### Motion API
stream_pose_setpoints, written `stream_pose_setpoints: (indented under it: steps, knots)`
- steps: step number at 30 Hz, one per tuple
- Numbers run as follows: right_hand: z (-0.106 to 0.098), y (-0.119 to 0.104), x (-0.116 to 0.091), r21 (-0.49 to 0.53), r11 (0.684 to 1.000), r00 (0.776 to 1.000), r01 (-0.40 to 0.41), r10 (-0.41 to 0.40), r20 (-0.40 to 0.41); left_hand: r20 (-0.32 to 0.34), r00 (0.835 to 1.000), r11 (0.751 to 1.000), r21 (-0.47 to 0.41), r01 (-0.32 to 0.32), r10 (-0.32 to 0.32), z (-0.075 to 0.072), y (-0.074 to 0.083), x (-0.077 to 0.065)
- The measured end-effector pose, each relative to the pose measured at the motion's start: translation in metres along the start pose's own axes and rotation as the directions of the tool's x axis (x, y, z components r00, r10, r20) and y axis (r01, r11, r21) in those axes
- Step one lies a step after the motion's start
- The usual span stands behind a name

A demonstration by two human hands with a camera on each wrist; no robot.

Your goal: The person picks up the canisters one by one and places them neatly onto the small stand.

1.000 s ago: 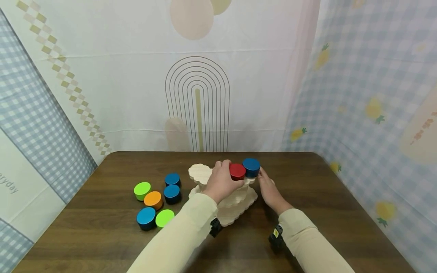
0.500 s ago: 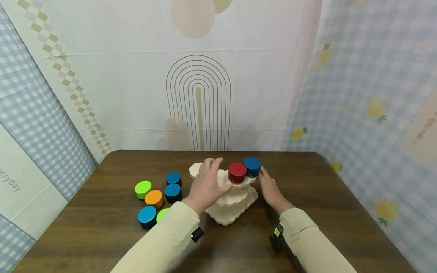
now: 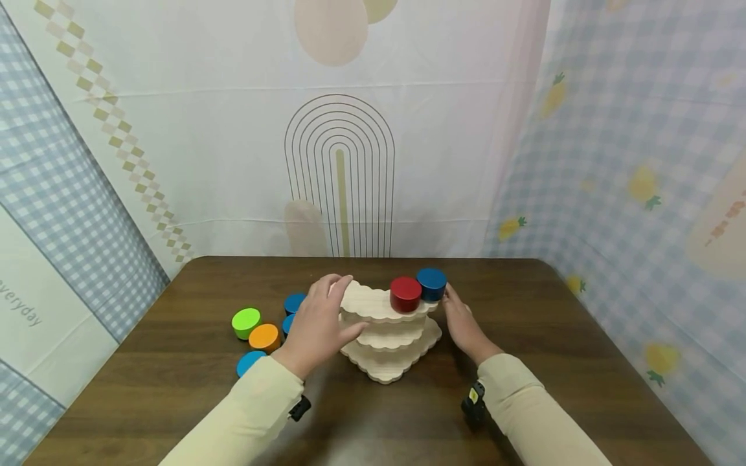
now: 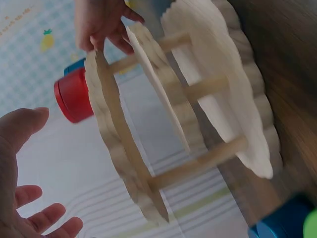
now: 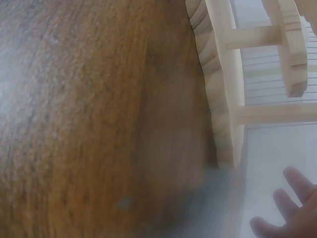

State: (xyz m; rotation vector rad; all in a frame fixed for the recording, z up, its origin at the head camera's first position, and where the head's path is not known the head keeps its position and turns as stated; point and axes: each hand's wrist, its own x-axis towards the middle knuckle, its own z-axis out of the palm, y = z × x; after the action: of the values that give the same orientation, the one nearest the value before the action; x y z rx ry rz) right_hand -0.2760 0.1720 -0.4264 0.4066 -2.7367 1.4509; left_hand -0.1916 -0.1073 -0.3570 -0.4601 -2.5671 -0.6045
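Note:
A pale wooden three-tiered stand with scalloped edges [image 3: 368,303] stands on the table, its boards joined by round pegs [image 4: 205,161]. On its top tier sit a red round block [image 3: 405,295] and, behind it to the right, a blue round block [image 3: 432,285]. My left hand [image 3: 315,329] hovers off the stand's left side, thumb and fingers spread with nothing between them. At the right end of the top tier is my right hand [image 3: 464,329], its fingers [image 5: 287,203] extended and its fingertips right at the board's edge by the blue block.
Left of the stand, loose round blocks lie on the brown wood table [image 3: 559,388]: a green one [image 3: 247,322], an orange one [image 3: 265,338] and several blue ones, including a front blue block [image 3: 249,364] partly behind my left sleeve. A printed cloth [image 3: 443,162] hangs behind the table.
My left hand has let go of the red block on the top tier and moved left, now covering part of the loose blocks. The right hand has stayed in place.

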Motion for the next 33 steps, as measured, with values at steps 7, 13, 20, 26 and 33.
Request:
stream_pose_setpoints:
  steps: [7,13,20,26,33]
  knots:
    - [0.001,0.001,0.001,-0.003,1.000,1.000,0.008,-0.008,-0.002,-0.043,0.998,0.998,0.029,-0.052,0.053,-0.008,-0.022,-0.018]
    - [0.001,0.001,0.002,-0.012,1.000,1.000,-0.003,0.003,0.000,-0.040,0.997,0.996,0.076,-0.056,0.059,-0.016,-0.043,-0.035]
    - [0.001,0.003,0.003,-0.020,1.000,1.000,-0.010,0.010,-0.007,-0.018,1.000,0.994,0.110,0.007,-0.005,-0.026,-0.071,-0.049]
    - [0.001,0.003,0.003,-0.022,1.000,1.000,0.005,-0.005,-0.023,0.015,0.997,0.984,0.160,0.078,-0.081,-0.037,-0.089,-0.062]
    - [0.000,0.002,0.003,-0.016,1.000,1.000,0.015,-0.016,-0.011,0.064,0.989,0.972,0.203,0.117,-0.132,-0.045,-0.105,-0.075]
